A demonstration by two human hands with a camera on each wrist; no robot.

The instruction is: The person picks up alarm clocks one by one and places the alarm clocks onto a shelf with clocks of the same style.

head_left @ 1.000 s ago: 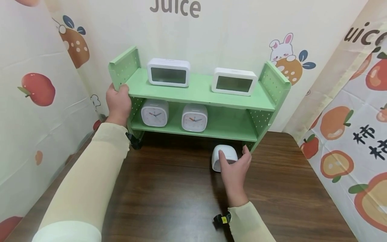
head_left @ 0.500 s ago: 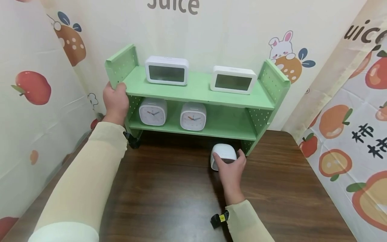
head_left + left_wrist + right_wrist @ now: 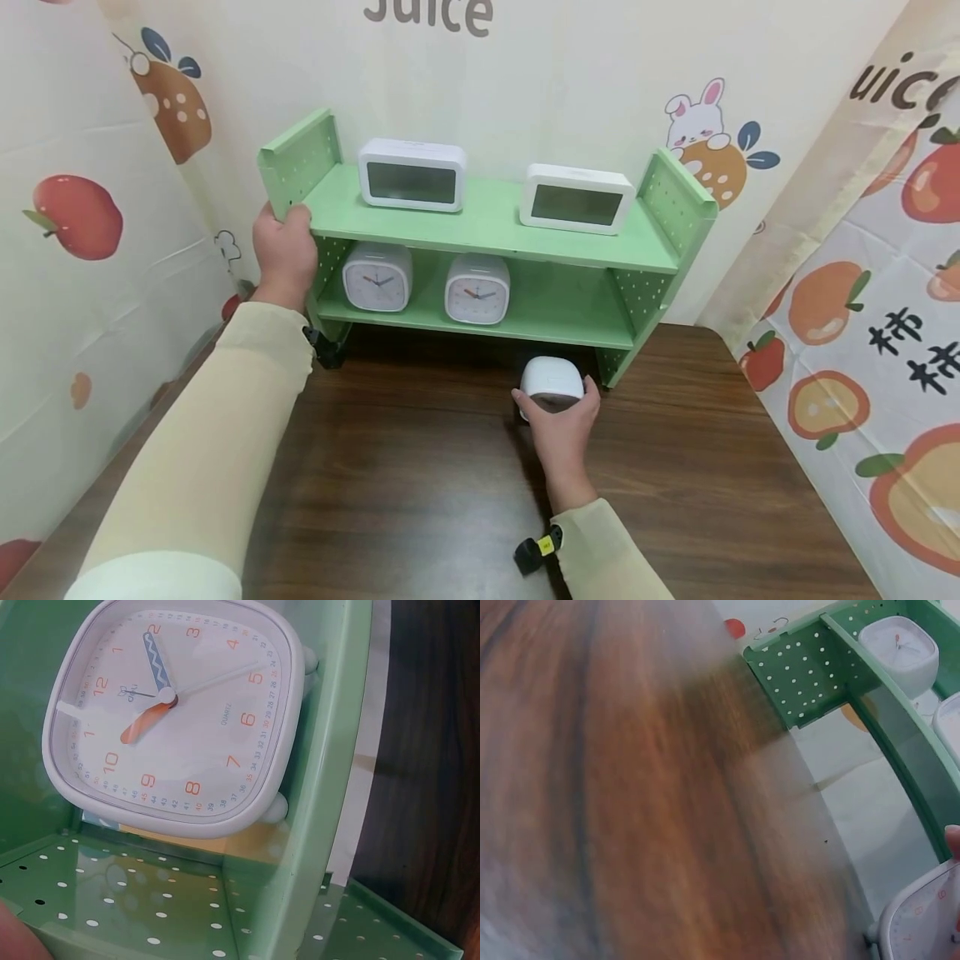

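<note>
My left hand [image 3: 283, 250] grips the left side panel of a green two-tier shelf [image 3: 558, 312]. My right hand [image 3: 561, 433] spans a white alarm clock [image 3: 551, 373] on the table just below the shelf's right end, thumb at its left side and fingers at its right. In the right wrist view, part of that clock's dial [image 3: 926, 919] shows with a fingertip [image 3: 952, 838] at its edge. Two similar alarm clocks, one at the left [image 3: 377, 279] and one near the middle [image 3: 477, 289], stand on the lower tier. The left wrist view shows one dial [image 3: 210, 742] close up.
On the upper tier stand two white digital clocks, a left one [image 3: 412, 176] and a right one [image 3: 577, 200], with dark screens. Dark brown wooden table [image 3: 390, 467] lies beneath everything. Fruit-printed curtains [image 3: 570, 83] hang behind and at both sides.
My right hand has shifted left around the white alarm clock, its thumb moving from the front of the clock to its left side. The left hand keeps its hold on the shelf.
</note>
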